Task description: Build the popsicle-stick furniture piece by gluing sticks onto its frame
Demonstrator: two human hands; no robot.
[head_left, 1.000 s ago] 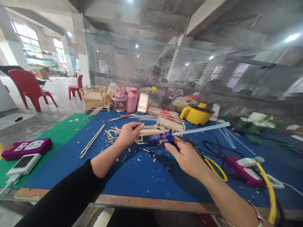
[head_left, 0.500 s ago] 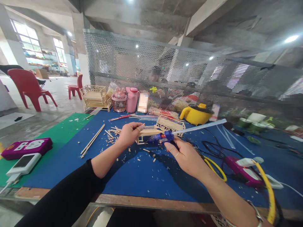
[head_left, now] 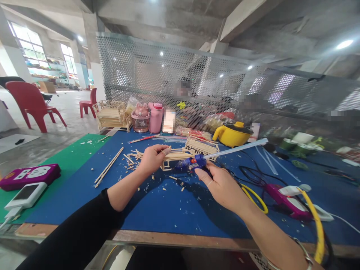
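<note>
And here we are over the counter (head_left: 157, 221) — the left grip (head_left: 152, 159) has thumb and fingers together, pinching a wooden stick (head_left: 170, 148), only its tip showing. Just right of that grip sits the small stick frame (head_left: 180, 155), between the two hands: slats side by side, short legs below. Beyond the right grip (head_left: 221, 182) stands a patterned railing (head_left: 201, 146), close against the frame; whether they are joined, I can't tell. That right grip is wrapped round a blue glue gun (head_left: 197, 161), its front turned toward the frame, a long glue stick (head_left: 239, 148) jutting out behind. Whether the nozzle touches wood is too small to call.

So, the score: slats and legs look done, and the frame reads as part-built. Farther out, beyond and left of the left grip, a fuller stick stand (head_left: 111, 114) looks complete. Material remains — two long sticks (head_left: 109, 167) lie left of the left grip, unused, offcuts (head_left: 131, 161) scatter beside its wrist, and spare glue sticks (head_left: 267, 162) lie beyond the right grip.
</note>
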